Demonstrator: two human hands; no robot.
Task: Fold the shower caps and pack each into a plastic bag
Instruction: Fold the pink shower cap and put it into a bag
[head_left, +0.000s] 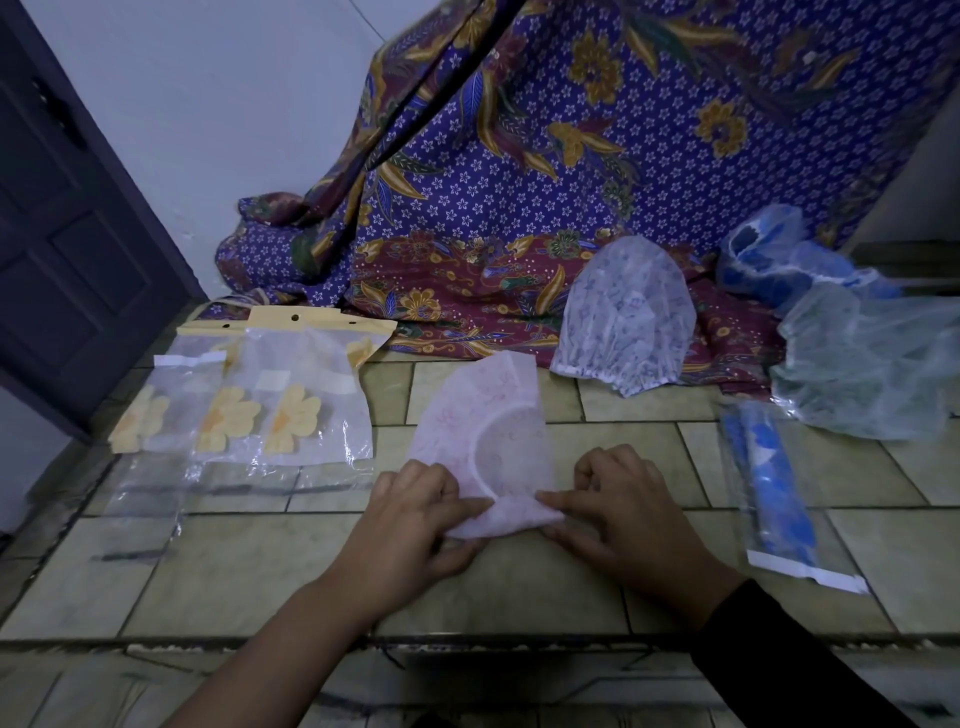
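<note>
Pinching one pink cap (483, 415), left hand (415, 514) and right hand (618, 509); three caps (623, 322) (769, 260) (872, 364) beyond.

Left hand (415, 525): palm down, fingers curled, thumb and forefinger pinching the near edge of the pink shower cap (483, 415). Forearm bare, entering from lower left.
Right hand (618, 514): palm down, forefinger stretched toward the left hand, pinching the same edge. Forearm in dark sleeve (779, 654), entering from lower right.
</note>
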